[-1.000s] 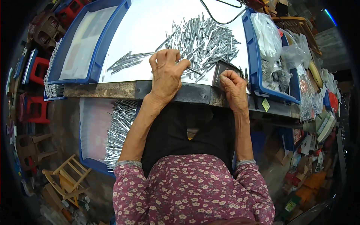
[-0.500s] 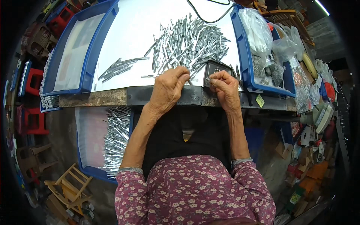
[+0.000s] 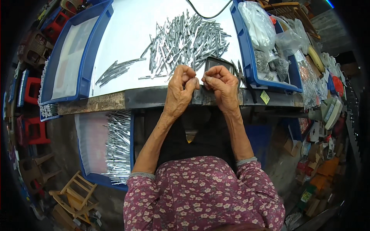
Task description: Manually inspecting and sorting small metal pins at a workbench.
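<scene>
A small metal piece (image 3: 200,79), hardly visible between the fingertips, sits where the two hands meet at the near edge of the white worktop (image 3: 127,42), just above the dark metal table rim (image 3: 154,98). The left hand (image 3: 180,90) is curled with its fingers pressed together toward the thumb, pinching at that spot; the right hand (image 3: 220,86) is curled the same way and its fingertips close on the piece from the other side, the two hands touching or almost touching. What exactly is pinched is too small to tell. Just behind the right hand lies a small dark square tray (image 3: 217,63). Beyond the hands a loose heap of silvery metal pins (image 3: 189,40) is spread over the worktop, and a smaller bundle of pins (image 3: 115,70) lies apart to the left. A blue tray (image 3: 83,73) stands at the left of the worktop, and another blue tray (image 3: 246,57) at the right holds clear plastic bags (image 3: 262,27). Below the table, at the person's left, a blue bin (image 3: 102,179) holds a row of pins (image 3: 117,146) laid side by side.
</scene>
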A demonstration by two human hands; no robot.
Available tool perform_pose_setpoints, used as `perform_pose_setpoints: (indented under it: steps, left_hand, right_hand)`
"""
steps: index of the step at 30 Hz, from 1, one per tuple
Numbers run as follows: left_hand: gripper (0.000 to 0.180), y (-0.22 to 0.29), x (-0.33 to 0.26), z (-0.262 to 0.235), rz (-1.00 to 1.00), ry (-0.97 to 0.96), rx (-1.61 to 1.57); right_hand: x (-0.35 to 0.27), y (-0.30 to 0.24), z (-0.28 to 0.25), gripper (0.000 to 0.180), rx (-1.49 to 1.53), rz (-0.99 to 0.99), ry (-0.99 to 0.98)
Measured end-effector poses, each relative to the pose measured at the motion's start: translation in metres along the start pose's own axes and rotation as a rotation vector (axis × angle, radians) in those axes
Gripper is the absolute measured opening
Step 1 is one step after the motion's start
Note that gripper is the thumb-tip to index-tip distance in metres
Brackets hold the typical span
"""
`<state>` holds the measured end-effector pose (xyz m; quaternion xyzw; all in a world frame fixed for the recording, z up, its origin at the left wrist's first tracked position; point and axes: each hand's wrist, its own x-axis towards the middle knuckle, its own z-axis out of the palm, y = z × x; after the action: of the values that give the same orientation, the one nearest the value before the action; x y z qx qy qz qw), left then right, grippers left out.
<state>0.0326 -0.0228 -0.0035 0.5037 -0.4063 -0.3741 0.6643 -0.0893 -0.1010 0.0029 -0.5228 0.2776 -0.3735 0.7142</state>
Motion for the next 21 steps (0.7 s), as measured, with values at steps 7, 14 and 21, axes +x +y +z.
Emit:
perform_pose_setpoints:
  steps: [7,14,21]
  left_hand:
    - [0.019,0.003,-0.006,0.0,-0.148,-0.013,-0.024]
    - [0.025,0.0,-0.009,-0.001,-0.159,-0.039,0.004]
    - [0.024,-0.002,-0.011,-0.003,-0.152,-0.049,0.054]
  right_hand:
    - [-0.002,-0.006,0.01,0.011,-0.168,-0.08,0.058]
    - [-0.003,-0.003,0.013,0.008,-0.314,-0.175,0.11]
    - [-0.003,0.001,0.012,0.009,-0.401,-0.187,0.121]
